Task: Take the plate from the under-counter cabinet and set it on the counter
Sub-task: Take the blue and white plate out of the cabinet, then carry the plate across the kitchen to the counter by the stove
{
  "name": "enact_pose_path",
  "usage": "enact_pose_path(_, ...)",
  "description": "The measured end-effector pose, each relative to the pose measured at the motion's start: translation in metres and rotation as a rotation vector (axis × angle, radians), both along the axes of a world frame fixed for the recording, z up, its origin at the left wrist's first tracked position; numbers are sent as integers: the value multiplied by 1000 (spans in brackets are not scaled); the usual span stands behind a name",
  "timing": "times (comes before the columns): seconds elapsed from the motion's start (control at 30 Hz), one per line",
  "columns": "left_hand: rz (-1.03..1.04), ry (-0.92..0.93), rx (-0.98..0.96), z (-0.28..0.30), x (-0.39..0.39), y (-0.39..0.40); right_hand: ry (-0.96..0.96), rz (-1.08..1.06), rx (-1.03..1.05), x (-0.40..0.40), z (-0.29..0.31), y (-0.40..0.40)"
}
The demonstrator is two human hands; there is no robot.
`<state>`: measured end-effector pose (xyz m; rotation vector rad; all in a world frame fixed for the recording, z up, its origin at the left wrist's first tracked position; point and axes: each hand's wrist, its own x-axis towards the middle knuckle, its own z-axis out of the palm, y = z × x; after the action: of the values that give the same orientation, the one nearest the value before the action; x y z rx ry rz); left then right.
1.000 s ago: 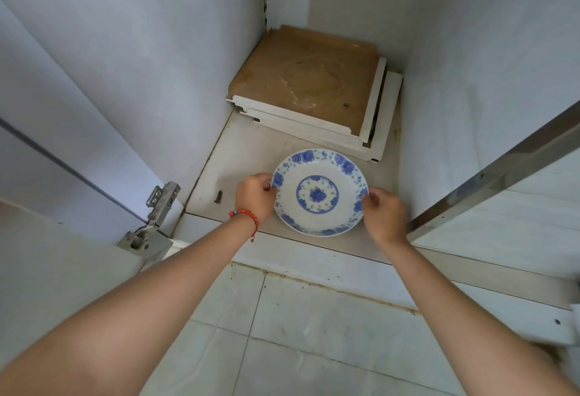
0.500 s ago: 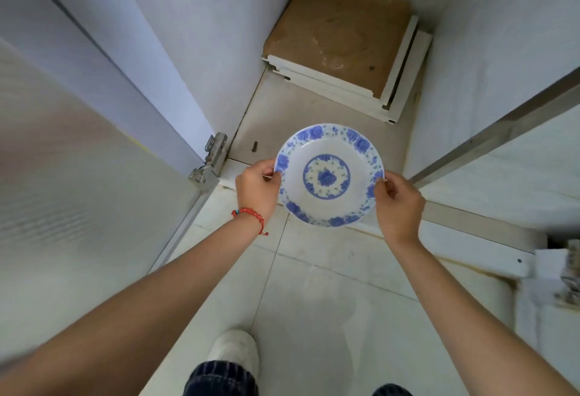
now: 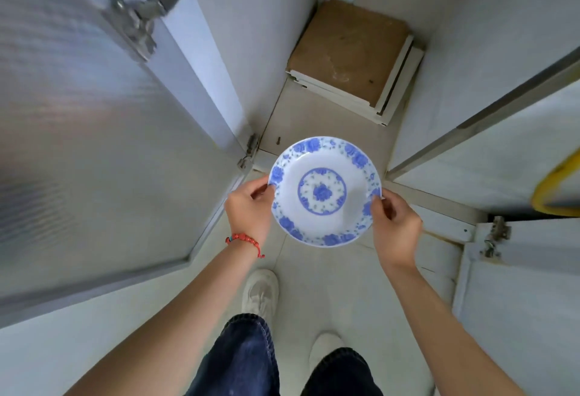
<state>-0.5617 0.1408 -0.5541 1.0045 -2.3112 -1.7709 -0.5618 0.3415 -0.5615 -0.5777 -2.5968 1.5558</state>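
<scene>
A: Obs. — plate (image 3: 324, 191) is in the air, face up and about level, in front of the open cabinet (image 3: 329, 119) and above the floor (image 3: 329, 286). It is out of the cabinet; no counter in view.

B: Grip?

A: Two-handed. Left hand (image 3: 249, 209) is closed on the left rim, thumb on top, fingers curled under. Right hand (image 3: 396, 224) is closed on the right rim in the same way. Holds are opposite each other.

B: Handling estimate?

A: White glazed ware with blue floral print, most likely ceramic or melamine — cannot tell which. Judged rigid, light to moderate weight, smooth and so somewhat slippery. If ceramic, brittle: a drop onto the tiled floor would probably break it. The rim is the sensible place to hold; opposite edges keep it level. The open door (image 3: 94, 144) and its hinge (image 3: 142, 16) stand close on the left, so an edge knock is the risk when raising it.

B: Any writing, brand, label?

A: None legible. Top face shows pattern only; underside hidden. The boards (image 3: 351, 57) at the cabinet back carry no readable marks.
</scene>
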Motion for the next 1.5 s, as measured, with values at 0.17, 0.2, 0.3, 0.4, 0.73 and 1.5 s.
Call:
enact_pose_path(0.17,84,50,31,89,30,-3,-49,4,-23,27,90,-4)
enact_pose_path(0.2,96,52,29,107,37,-3,-58,10,-16,33,108,-5)
enact_pose_path(0.3,94,73,6,160,55,-5,-53,20,15,51,160,-5)
enact_pose_path(0.4,82,99,1,209,72,-5,-52,7,21,67,209,-4)
enact_pose_path(0.73,51,116,20,336,115,-7,-10,31,9,100,340,2)
enact_pose_path(1.5,417,45,-126,433,243,-34,86,584,-87,138,444,-50)
